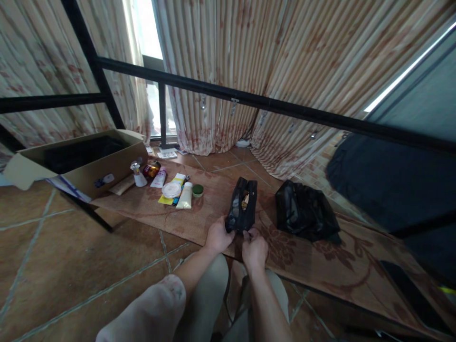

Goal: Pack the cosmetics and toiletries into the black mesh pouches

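Note:
A small black pouch (242,206) lies on a patterned board (199,218) in front of me, its top open with something tan showing inside. My left hand (218,236) grips the pouch's near left end, fingers curled on it. My right hand (254,248) pinches the near right end, by what looks like the zipper. Both hands touch the pouch.
Tubes, a round white lid (171,190), a green jar (197,190) and small bottles lie at the board's left. An open cardboard box (81,164) stands further left. A crumpled black bag (304,212) sits right of the pouch. A black metal frame (228,92) and curtains stand behind.

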Available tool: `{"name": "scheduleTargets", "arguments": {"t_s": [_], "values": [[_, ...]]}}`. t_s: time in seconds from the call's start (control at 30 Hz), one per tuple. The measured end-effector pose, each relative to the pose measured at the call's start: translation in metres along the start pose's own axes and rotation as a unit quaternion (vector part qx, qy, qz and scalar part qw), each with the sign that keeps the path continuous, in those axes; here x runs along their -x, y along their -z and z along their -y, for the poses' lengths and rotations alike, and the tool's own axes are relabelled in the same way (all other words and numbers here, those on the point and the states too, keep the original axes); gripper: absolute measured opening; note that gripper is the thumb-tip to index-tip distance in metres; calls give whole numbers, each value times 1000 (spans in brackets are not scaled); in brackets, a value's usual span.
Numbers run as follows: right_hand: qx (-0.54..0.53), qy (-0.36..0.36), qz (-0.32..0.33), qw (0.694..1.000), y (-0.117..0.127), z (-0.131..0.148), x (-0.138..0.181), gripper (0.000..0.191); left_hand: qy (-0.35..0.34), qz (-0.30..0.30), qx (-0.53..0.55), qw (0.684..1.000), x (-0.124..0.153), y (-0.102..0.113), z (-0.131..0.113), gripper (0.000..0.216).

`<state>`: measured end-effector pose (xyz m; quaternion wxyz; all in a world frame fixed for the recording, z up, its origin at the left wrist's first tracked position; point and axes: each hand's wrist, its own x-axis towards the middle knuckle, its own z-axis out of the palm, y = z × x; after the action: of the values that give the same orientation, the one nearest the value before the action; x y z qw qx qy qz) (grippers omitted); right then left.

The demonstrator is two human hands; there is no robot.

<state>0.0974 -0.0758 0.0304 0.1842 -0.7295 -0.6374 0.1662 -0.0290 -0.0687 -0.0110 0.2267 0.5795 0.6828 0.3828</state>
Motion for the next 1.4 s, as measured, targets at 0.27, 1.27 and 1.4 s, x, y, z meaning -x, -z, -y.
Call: {"name": "scheduleTargets", "arguments": {"t_s": [0.27, 1.27, 1.4], "values": [[-36, 14, -4, 999, 0, -3, 1, 21, 0, -2, 1, 1000, 1, -1, 1, 37], [-149, 72, -80, 983, -8, -7, -3, 20, 11, 3, 4, 1000, 2, 1, -3, 37], [-166, 72, -81, 980, -7, -7, 1, 25, 4, 0, 10, 1000, 1, 1, -2, 36]]}}
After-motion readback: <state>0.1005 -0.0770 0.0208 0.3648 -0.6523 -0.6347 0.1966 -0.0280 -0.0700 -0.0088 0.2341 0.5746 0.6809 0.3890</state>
